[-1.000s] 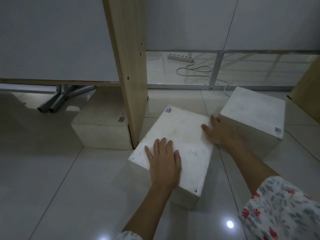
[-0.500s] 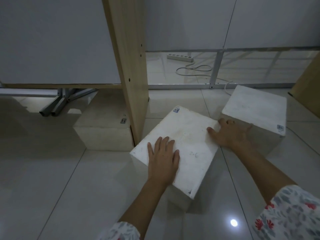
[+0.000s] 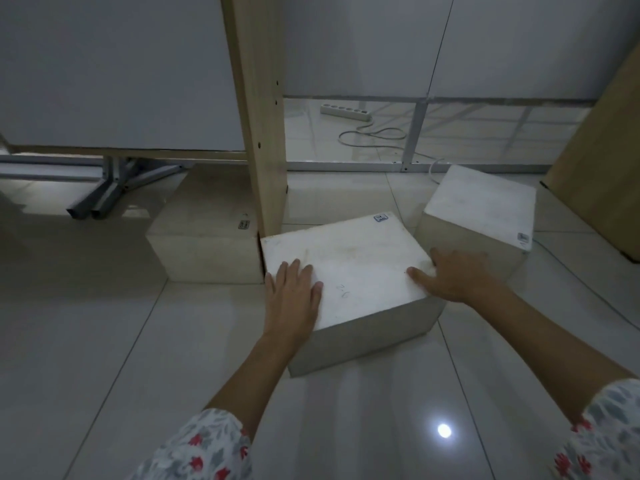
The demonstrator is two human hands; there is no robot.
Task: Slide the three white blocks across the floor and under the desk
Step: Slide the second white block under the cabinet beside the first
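Three white blocks stand on the tiled floor. The middle block point(image 3: 353, 258) sits in front of the desk's wooden side panel point(image 3: 259, 133), its left corner touching the panel's foot. My left hand point(image 3: 294, 296) lies flat on its near left top edge. My right hand point(image 3: 457, 275) rests on its right edge, fingers spread over the top. A second block point(image 3: 204, 237) stands to the left of the panel, partly in shadow under the desk. The third block point(image 3: 481, 206) stands at the right, close behind my right hand.
A power strip point(image 3: 344, 111) and its looped cable point(image 3: 374, 135) lie on the floor behind a metal frame point(image 3: 412, 140). Grey metal legs point(image 3: 104, 195) stretch out at the left under the desk. Another wooden panel point(image 3: 599, 161) leans at the right.
The middle block has turned clockwise and slid left until its corner meets the wooden panel. Both hands stayed on it, and the right hand shifted to its right edge.
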